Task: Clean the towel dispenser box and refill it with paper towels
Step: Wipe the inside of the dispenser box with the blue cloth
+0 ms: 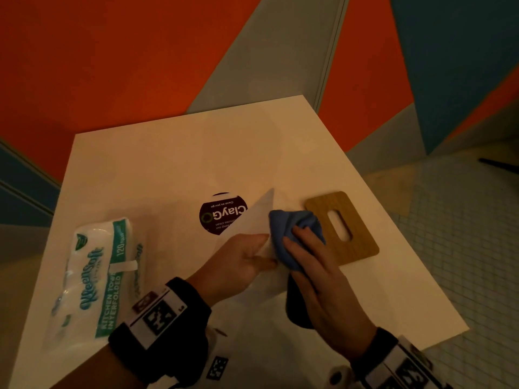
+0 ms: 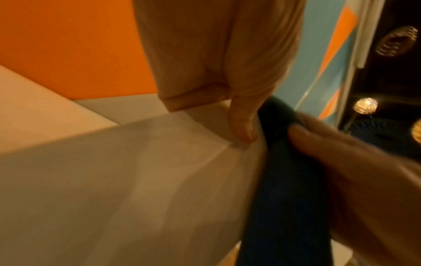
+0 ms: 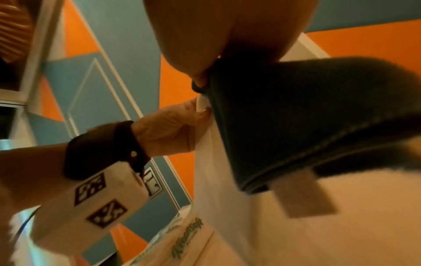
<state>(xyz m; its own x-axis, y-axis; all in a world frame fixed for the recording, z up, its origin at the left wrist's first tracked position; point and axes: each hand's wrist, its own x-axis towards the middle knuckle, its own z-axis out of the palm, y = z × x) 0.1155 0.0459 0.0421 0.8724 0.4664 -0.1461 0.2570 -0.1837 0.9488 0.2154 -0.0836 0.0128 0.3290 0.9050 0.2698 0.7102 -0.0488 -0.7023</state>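
Note:
My left hand (image 1: pixel 262 249) grips the white towel dispenser box (image 1: pixel 259 217) by its edge and holds it tilted above the table. Against the box's right side my right hand (image 1: pixel 304 244) presses a bunched blue cloth (image 1: pixel 285 223), fingers curled round it. The left wrist view shows my thumb (image 2: pixel 241 124) on the box wall (image 2: pixel 136 180) beside the cloth (image 2: pixel 284 180). In the right wrist view the cloth (image 3: pixel 296 117) covers the box edge (image 3: pixel 212 162) next to my left hand (image 3: pixel 166 133). A Kleensoft paper towel pack (image 1: pixel 95 276) lies at the left.
The wooden lid with a slot (image 1: pixel 356 234) lies flat on the white table (image 1: pixel 168 164), just right of my hands. A round dark ClayGo sticker (image 1: pixel 217 214) sits mid-table, partly behind the box. Orange and blue walls stand close behind; tiled floor is on the right.

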